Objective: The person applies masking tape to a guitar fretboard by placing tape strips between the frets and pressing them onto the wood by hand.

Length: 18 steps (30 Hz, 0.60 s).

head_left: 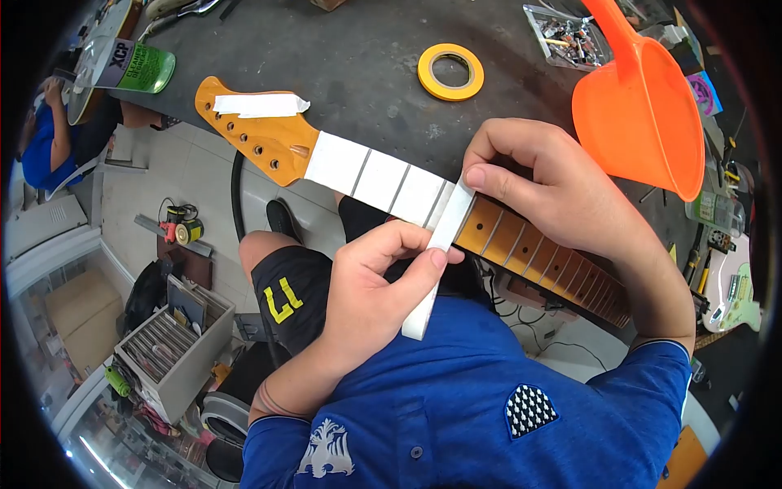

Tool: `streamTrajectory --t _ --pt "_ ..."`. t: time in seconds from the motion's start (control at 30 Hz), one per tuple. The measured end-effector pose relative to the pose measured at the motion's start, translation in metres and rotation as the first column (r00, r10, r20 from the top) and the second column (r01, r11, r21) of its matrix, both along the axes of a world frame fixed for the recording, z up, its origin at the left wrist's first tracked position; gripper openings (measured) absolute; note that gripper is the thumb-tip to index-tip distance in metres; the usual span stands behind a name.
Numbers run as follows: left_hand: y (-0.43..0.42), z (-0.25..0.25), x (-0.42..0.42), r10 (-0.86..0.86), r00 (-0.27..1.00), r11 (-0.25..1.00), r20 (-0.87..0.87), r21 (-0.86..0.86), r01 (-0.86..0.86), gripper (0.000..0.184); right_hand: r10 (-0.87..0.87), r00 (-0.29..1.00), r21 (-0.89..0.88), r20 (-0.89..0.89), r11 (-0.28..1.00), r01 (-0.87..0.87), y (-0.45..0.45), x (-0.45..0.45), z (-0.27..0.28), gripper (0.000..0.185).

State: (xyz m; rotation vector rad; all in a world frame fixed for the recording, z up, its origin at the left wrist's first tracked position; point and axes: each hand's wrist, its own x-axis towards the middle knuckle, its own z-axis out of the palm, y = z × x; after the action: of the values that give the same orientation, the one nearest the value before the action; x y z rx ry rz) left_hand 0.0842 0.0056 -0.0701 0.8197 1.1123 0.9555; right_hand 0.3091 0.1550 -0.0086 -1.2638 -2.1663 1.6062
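Observation:
A guitar neck [509, 238] lies slantwise across my lap and the bench edge, its amber headstock [285, 151] at the upper left. White masking tape [334, 163] covers the frets nearest the headstock, leaving the metal fret lines showing. A further strip of white tape [449, 222] runs across the fretboard beside the covered part. My left hand [375, 281] pinches this strip at the near edge of the neck, and its loose end hangs below. At the far edge, my right hand [542, 175] has thumb and fingers closed on the strip's other end. Another tape piece [259, 105] lies on the headstock.
The dark bench [350, 57] carries a yellow tape roll [421, 72], an orange scoop-like container [627, 122], a tray of small parts [570, 37] and a green-labelled bottle [145, 68]. A co-worker in blue [45, 143] is at the far left. Below stands a storage box [175, 350].

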Motion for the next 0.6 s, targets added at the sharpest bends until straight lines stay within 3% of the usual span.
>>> streamTrajectory --t 0.2,0.4,0.6 --pt "0.003 0.007 0.004 0.034 0.997 0.999 -0.069 -0.026 -0.036 0.011 -0.017 1.0 -0.084 0.026 0.996 0.019 0.003 0.004 -0.004 0.022" --pt "0.003 0.008 0.006 0.041 0.996 0.999 -0.079 -0.007 -0.041 0.011 0.006 1.0 0.035 0.028 0.999 -0.007 0.001 0.005 -0.008 0.02" --pt "0.003 0.008 0.006 0.028 0.995 1.0 -0.092 0.007 -0.028 0.01 0.004 0.998 0.008 0.061 1.0 -0.005 0.002 0.003 -0.005 0.02"
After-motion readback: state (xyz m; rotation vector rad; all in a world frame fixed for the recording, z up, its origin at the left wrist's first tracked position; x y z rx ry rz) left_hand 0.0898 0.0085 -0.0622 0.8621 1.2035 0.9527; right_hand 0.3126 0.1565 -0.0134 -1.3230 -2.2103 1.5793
